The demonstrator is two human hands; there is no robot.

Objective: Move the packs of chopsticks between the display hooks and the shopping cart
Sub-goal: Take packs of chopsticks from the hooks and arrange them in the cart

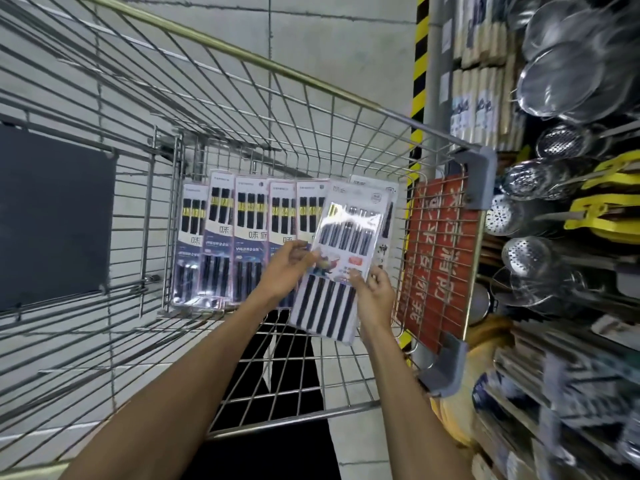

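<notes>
The cart (242,54) is open on top, free to reach in from above; wire walls (221,109) close its sides. Packs (247,237) fill its deep end, a held pack (341,258) covering the right ones. Strainers (568,74) and ladles (526,251) crowd just right

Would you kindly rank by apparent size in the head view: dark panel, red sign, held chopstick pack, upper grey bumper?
1. dark panel
2. red sign and held chopstick pack look alike; nearness makes ranking unsure
3. upper grey bumper
</notes>
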